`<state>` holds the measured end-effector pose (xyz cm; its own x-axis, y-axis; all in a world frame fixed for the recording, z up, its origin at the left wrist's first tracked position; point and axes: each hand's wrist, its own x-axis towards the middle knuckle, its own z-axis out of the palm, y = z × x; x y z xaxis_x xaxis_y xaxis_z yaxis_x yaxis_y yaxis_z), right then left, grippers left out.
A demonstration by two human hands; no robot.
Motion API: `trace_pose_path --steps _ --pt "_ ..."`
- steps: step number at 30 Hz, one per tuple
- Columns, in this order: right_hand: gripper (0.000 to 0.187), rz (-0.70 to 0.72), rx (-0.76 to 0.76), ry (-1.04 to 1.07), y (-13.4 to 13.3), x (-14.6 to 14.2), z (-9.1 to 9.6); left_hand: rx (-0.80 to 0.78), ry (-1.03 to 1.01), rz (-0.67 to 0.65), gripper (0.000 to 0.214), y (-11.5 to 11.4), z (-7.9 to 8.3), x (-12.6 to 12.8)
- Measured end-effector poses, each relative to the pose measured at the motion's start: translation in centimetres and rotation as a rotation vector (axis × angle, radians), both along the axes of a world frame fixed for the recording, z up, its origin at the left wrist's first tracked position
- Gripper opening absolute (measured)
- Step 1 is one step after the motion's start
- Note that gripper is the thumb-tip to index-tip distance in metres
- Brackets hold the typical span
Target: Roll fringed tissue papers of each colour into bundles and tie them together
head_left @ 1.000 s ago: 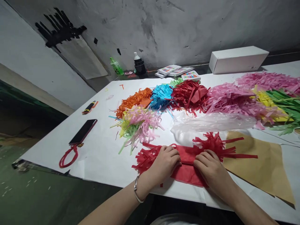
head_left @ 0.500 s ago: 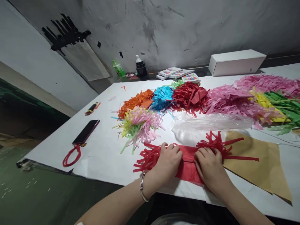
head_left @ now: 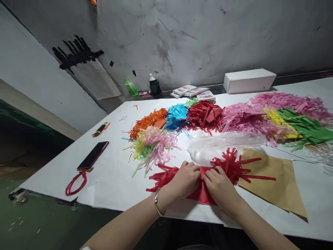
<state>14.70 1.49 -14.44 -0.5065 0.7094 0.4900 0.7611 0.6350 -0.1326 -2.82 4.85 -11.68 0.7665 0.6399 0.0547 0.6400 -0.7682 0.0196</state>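
Red tissue paper (head_left: 201,195) with fringed ends lies at the near edge of the white-covered table. My left hand (head_left: 186,178), with a silver bangle at the wrist, is closed on the paper's middle, its fingertips curled in. Close beside it, my right hand (head_left: 220,185) pinches the same paper, and the two hands almost touch. Cut strips of the fringe fan out past both hands, left and right. The paper between the fingertips is mostly hidden by my fingers.
Brown kraft paper (head_left: 273,180) lies to the right. Behind are a clear plastic bag (head_left: 226,144) and fringed bundles in orange (head_left: 148,121), blue (head_left: 177,116), red (head_left: 206,116) and pink (head_left: 241,119). A phone (head_left: 93,155) with a red cord rests left; a white box (head_left: 248,81) stands by the wall.
My hands have come closer together on the red paper, the right one moving left. Less of the paper's middle shows between them. The head view has shifted slightly.
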Motion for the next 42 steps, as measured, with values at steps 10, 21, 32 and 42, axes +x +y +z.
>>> trace_pose_path --steps 10,21,32,42 --pt "0.014 -0.416 0.072 0.652 0.9 4.0 1.3 -0.198 -0.15 -0.001 0.042 -3.5 -0.9 -0.9" --pt "0.014 -0.731 0.476 0.718 -1.5 14.9 4.8 -0.172 -0.492 0.025 0.025 -3.2 -0.8 -1.2" --pt "0.033 0.192 0.478 0.075 0.5 6.7 7.8 -0.972 -1.06 0.202 0.027 0.2 5.8 4.0" --pt "0.016 0.22 0.267 0.43 5.3 5.5 6.9 -1.494 -1.278 0.43 0.041 4.3 4.5 4.0"
